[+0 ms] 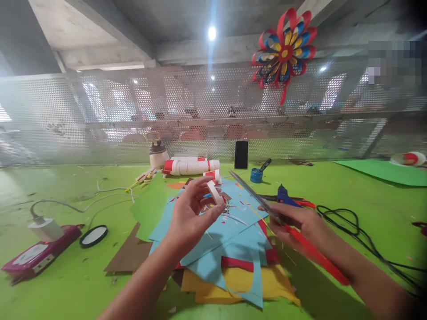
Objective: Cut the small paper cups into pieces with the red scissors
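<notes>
My left hand is raised above a pile of coloured paper sheets and pinches a small folded strip of white and red paper between thumb and fingertips. My right hand grips red-handled scissors, whose long metal blades point up and left toward the strip without touching it. The pile holds light blue, red, yellow and brown sheets with small scraps scattered on top.
The green table holds a purple power strip with a white plug, a round black lid, rolled white-and-red paper, a glue bottle, a black phone, a blue glue gun and black cable. A paper flower hangs on the mesh wall.
</notes>
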`<action>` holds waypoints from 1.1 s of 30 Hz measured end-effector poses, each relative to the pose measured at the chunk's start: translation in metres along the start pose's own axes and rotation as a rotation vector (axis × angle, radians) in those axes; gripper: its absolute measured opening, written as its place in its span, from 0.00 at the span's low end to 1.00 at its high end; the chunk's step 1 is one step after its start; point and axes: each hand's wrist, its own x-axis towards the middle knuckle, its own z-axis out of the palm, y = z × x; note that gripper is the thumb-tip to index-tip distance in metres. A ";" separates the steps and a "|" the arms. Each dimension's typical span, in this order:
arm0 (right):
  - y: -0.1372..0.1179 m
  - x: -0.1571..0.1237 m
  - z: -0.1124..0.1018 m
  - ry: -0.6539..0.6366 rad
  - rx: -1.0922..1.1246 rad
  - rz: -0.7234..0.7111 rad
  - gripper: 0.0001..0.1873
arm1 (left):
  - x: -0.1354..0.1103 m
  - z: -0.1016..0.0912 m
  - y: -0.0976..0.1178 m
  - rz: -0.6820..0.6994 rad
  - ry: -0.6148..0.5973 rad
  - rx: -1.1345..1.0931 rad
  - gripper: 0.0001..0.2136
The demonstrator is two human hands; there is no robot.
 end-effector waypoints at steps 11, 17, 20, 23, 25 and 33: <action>-0.023 -0.007 0.008 -0.157 0.006 -0.075 0.11 | -0.001 0.000 0.007 -0.006 0.002 -0.149 0.24; -0.019 -0.008 0.011 0.042 -0.127 -0.173 0.11 | 0.001 0.001 0.007 0.012 0.060 -0.111 0.24; -0.017 -0.013 0.011 0.091 -0.175 -0.217 0.16 | 0.002 0.001 0.002 0.049 0.104 -0.049 0.23; -0.020 -0.018 0.011 0.118 -0.265 -0.275 0.19 | 0.004 0.000 -0.004 0.084 0.148 0.029 0.22; -0.022 -0.019 0.012 0.146 -0.334 -0.327 0.20 | 0.004 -0.001 -0.007 0.092 0.169 0.081 0.22; -0.025 -0.015 0.013 0.176 -0.459 -0.366 0.22 | 0.003 0.001 -0.012 0.093 0.184 0.231 0.20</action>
